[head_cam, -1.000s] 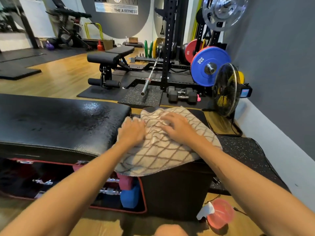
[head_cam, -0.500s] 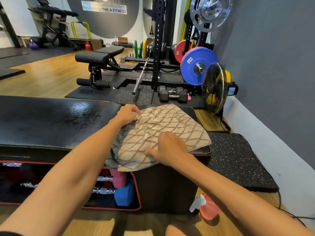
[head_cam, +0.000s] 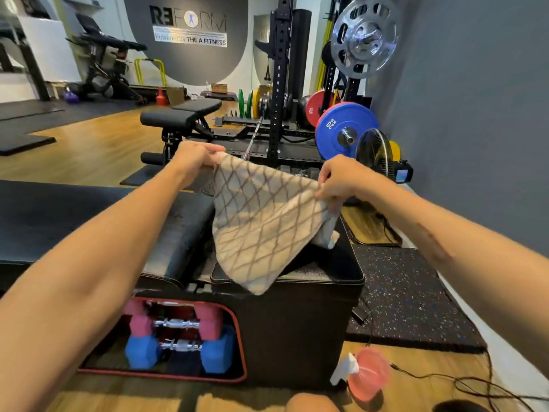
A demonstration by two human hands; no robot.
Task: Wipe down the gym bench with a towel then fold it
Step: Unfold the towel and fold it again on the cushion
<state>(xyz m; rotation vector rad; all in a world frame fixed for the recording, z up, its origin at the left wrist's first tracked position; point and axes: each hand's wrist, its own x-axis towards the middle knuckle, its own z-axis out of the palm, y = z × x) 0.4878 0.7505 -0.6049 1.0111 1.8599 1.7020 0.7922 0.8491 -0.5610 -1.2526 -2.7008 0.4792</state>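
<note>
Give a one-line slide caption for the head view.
Left hand and right hand pinch a beige diamond-patterned towel lifted above the black padded bench.

Pretty standard gym space here. Wood floor (head_cam: 89,153) runs across the left half of the frame, with black mats (head_cam: 26,141) laid out at far left. Right side is a plain grey wall (head_cam: 475,99) with a white baseboard strip. Back wall at top center has a big dark rounded panel with a REFORM sign (head_cam: 190,28). A black power rack (head_cam: 279,84) stands center, with a blue 20 kg plate (head_cam: 335,129) and a red plate (head_cam: 315,108) next to it, and a silver plate (head_cam: 365,37) up top. A black floor fan (head_cam: 374,150) sits by the right wall, and a speckled rubber mat (head_cam: 407,298) sits at lower right.
</note>
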